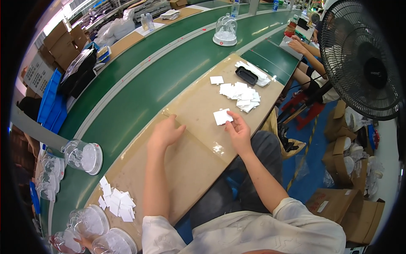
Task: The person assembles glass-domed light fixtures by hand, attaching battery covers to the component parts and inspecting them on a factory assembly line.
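Pinching a white card [221, 117], the right hand [240, 134] holds it right of the left hand [165, 132] (grip unclear).

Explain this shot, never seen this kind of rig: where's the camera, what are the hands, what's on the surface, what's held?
There is no robot here. A person wears the camera on their head, looking down; its fisheye lens bends straight edges near the rim. Both bare arms in the middle are the wearer's.

The right hand holds a flat white piece between thumb and fingers. The left hand is over the brown work surface, near its far edge; its fingertips are too unclear to say whether it grips anything.

On that surface lie a far pile of white pieces, a near-left pile and a small black tray. Beyond, a clear dome stands on a green surface.
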`<state>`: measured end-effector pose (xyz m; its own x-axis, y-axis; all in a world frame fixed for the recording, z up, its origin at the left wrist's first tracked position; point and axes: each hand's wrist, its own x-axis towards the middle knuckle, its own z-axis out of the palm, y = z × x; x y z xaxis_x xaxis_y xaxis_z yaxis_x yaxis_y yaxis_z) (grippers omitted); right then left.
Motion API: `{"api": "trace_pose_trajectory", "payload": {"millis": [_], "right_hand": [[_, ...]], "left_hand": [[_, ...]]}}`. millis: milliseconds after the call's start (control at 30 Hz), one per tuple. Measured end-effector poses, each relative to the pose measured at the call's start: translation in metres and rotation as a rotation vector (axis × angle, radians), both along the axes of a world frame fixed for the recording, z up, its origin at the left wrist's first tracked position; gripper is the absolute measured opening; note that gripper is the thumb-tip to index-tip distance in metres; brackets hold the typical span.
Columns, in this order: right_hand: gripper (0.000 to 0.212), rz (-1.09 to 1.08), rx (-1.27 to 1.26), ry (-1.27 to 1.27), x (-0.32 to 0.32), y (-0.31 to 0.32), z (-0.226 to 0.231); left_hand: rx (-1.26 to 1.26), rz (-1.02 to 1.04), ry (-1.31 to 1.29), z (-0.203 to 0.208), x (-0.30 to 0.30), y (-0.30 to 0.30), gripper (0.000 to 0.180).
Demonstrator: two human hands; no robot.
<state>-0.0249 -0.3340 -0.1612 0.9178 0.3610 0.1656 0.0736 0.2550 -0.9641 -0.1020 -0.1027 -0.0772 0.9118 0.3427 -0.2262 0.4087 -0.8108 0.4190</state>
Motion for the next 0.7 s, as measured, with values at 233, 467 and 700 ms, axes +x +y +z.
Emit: {"api": "trace_pose_trajectory", "payload": {"millis": [233, 467, 700], "right_hand": [[0.020, 0.001, -0.051, 0.012, -0.003, 0.000, -0.002], [0.015, 0.120, -0.044, 0.001, -0.003, -0.001, -0.007], [0.020, 0.096, 0.013, -0.001, -0.001, 0.003, -0.006]], "left_hand": [[0.002, -0.003, 0.049, 0.000, 0.002, -0.003, 0.061], [-0.001, -0.001, 0.008, 0.000, 0.001, -0.001, 0.062], [0.034, -0.002, 0.012, -0.008, 0.003, 0.001, 0.062]]}}
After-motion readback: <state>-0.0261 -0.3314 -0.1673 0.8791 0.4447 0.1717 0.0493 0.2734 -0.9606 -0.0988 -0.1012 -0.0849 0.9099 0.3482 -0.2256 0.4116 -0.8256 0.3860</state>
